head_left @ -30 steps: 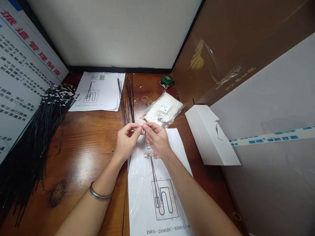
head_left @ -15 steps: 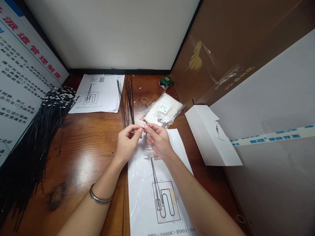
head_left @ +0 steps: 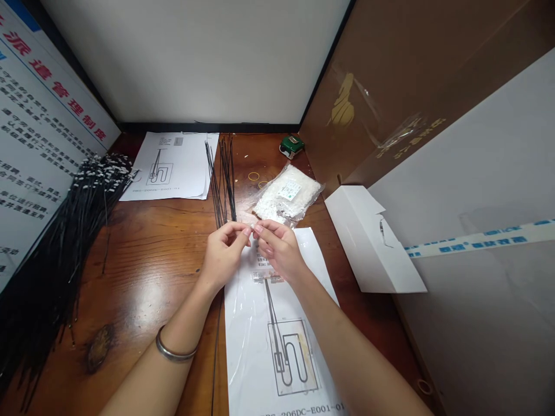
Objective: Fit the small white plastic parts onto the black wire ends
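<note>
My left hand (head_left: 224,253) and my right hand (head_left: 277,248) meet fingertip to fingertip above the wooden desk (head_left: 143,254). Both pinch something small and pale between them; I cannot make out what it is. A thin black wire (head_left: 215,358) runs down from under my left hand toward me. Beneath my hands lies a drawing sheet under clear film (head_left: 277,341), showing a U-shaped part. Just beyond my fingers sits a clear bag of small white parts (head_left: 288,193), and a few loose black wires (head_left: 223,173) lie side by side.
A big heap of black wires with white tips (head_left: 56,248) covers the desk's left side. A second drawing sheet (head_left: 173,164) lies at the back. A green object (head_left: 291,144), two rubber bands (head_left: 254,175) and a white folded card (head_left: 373,240) are on the right, against a brown panel (head_left: 390,75).
My hands stay pinched together in nearly the same spot; the view has shifted slightly.
</note>
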`<state>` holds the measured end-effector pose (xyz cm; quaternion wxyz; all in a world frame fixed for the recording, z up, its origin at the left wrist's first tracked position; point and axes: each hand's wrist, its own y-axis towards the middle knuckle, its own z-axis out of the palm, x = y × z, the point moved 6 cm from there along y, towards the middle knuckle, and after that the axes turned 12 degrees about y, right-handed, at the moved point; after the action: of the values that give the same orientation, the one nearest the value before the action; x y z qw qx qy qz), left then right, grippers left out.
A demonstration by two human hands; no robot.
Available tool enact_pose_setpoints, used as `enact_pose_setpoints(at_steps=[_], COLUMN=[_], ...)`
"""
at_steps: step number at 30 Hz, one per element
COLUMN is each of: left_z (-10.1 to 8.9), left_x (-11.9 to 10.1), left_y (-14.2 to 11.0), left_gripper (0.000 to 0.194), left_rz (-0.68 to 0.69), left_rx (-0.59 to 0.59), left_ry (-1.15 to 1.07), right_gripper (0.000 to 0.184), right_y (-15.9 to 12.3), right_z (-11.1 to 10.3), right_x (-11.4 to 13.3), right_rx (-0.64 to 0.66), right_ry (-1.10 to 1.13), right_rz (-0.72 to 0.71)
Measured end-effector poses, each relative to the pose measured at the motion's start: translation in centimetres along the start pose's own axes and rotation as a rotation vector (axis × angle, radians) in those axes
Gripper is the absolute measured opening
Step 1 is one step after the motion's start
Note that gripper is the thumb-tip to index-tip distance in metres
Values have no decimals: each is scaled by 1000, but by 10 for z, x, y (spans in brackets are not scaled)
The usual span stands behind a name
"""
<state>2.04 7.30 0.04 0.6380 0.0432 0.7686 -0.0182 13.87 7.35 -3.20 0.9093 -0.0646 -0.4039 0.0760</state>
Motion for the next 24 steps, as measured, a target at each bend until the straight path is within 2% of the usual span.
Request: enact_pose_setpoints(at_steps=[5, 10, 14, 16, 19, 22, 24], left_z=[1, 0, 1, 5, 7, 6, 1], left_x=[0, 1, 9, 11, 10, 10, 9], left_y=[-1, 0, 0, -2, -3, -2, 1], left_gripper=[19, 18, 22, 24, 24, 26, 27], left_rz=[-16, -24, -200, -300, -357, -353, -304], left_rx=[39, 17, 81, 156, 223, 209, 146], left_ry=[-1, -29, -289, -459, -588, -602, -549], right_gripper=[24, 23, 25, 26, 27, 25, 22], right_y=[-1, -1, -1, 0, 0, 1, 2], right_z=[1, 1, 0, 1, 2, 0, 0], right_x=[1, 2, 6, 6, 3, 1, 1], right_rx=[25, 27, -18, 2, 59, 81, 82], right_ry=[-1, -6, -13, -24, -65, -96, -102], right_rz=[18, -13, -51, -56, -44, -50, -63])
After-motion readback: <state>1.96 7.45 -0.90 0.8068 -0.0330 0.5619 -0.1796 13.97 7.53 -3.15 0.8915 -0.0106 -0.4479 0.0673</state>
